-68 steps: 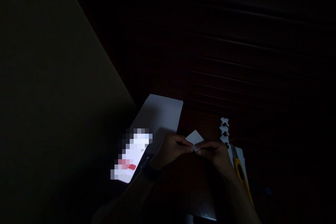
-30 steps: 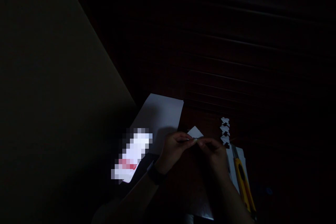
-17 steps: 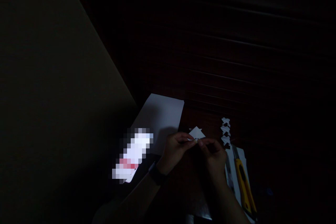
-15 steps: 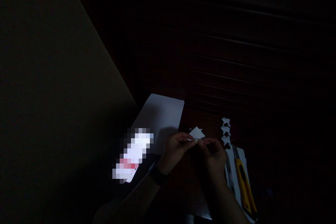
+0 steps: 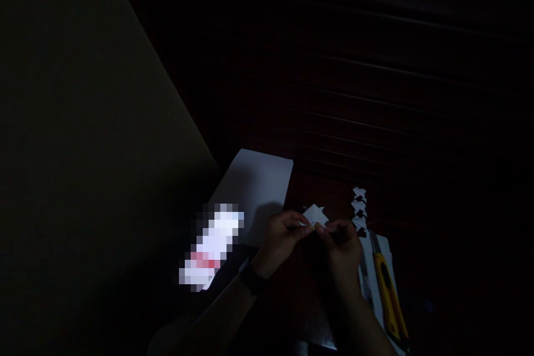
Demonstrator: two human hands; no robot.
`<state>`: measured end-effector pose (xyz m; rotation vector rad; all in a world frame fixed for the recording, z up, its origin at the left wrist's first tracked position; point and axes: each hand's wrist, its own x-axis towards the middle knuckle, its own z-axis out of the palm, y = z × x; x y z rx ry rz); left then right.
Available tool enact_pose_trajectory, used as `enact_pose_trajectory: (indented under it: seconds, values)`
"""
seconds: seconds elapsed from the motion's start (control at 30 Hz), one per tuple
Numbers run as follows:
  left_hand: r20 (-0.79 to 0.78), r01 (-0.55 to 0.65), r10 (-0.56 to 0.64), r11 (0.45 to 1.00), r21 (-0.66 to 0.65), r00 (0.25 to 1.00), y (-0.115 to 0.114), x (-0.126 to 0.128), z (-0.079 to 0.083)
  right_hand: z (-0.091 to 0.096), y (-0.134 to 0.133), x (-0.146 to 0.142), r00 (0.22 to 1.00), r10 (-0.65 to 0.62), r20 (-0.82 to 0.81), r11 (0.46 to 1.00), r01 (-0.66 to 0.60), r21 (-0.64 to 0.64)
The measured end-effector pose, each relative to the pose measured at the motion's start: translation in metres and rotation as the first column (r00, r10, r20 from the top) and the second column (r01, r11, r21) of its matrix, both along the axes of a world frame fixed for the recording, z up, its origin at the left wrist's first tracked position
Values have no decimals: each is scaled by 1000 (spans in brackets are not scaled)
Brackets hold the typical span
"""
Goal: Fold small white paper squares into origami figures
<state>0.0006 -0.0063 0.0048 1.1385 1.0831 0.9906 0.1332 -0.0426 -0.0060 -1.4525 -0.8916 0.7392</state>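
L hand (image 5: 281,239) nearly closed, thumb + fingers pinching near edge of a small white folded paper (image 5: 315,213). R hand (image 5: 344,250) same: fingertips pinched on that edge, thumbs almost meeting. Paper is btwn the hands, pointed end facing away, just above the tabletop (image 5: 300,306) or on it, can't tell. Dark band (image 5: 252,278) on L wrist.

To R: a row of folded white pcs (image 5: 359,208), then a yellow cutter (image 5: 387,295) w/ blade out, lying on white paper strips (image 5: 386,253). To L: white sheets (image 5: 258,183), w/ a lit screen (image 5: 214,245), pixelated, next to them.

Room v. dark; plain wall (image 5: 83,122) at L, dark ridged surface (image 5: 354,67) beyond.
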Motion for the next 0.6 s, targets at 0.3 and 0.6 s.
enact_pose_trajectory:
  seconds: [0.3,0.6]
  values:
    - [70,-56,61,996,-65,996,0,0,8,2,0,0,1000,2,-26,1000,-2,-7]
    - [4,-38,38,999,-11,999,1,0,0,-1,0,3,1000,10,16,1000,-10,6]
